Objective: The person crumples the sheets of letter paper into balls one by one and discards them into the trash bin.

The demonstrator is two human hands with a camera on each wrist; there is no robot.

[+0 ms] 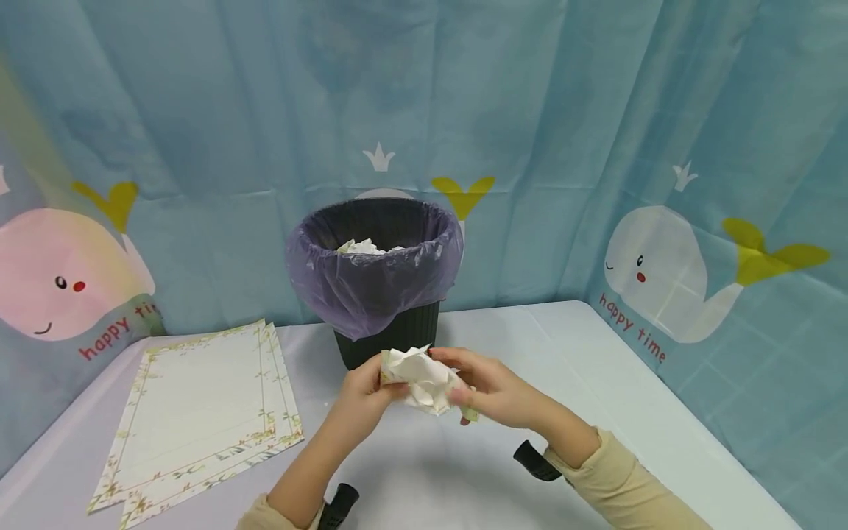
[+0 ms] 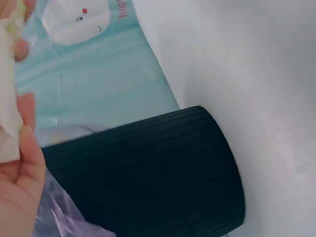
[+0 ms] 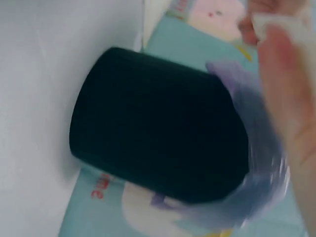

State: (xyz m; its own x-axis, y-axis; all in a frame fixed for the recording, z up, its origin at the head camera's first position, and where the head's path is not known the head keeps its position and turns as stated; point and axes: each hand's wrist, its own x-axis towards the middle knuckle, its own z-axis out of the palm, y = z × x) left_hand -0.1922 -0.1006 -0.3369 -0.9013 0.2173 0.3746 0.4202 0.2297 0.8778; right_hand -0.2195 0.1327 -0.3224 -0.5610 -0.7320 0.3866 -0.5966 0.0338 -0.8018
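Observation:
A crumpled sheet of paper [image 1: 424, 377], white with a patterned edge, is held between both hands over the table. My left hand [image 1: 363, 401] pinches its left side, thumb in front. My right hand [image 1: 493, 386] grips the right side with bent fingers. Just behind the hands stands a dark trash can [image 1: 404, 335], lined with a purple plastic bag [image 1: 377, 287]. Crumpled paper [image 1: 363, 247] shows inside the can. In the left wrist view the held paper [image 2: 7, 98] is cut by the frame edge; the right wrist view is blurred.
Flat sheets of paper [image 1: 199, 405] with floral borders lie overlapping at the left of the white table [image 1: 550, 346]. A blue curtain [image 1: 530, 147] with whale prints hangs behind the table and along its sides. Black straps [image 1: 536, 460] sit by the wrists.

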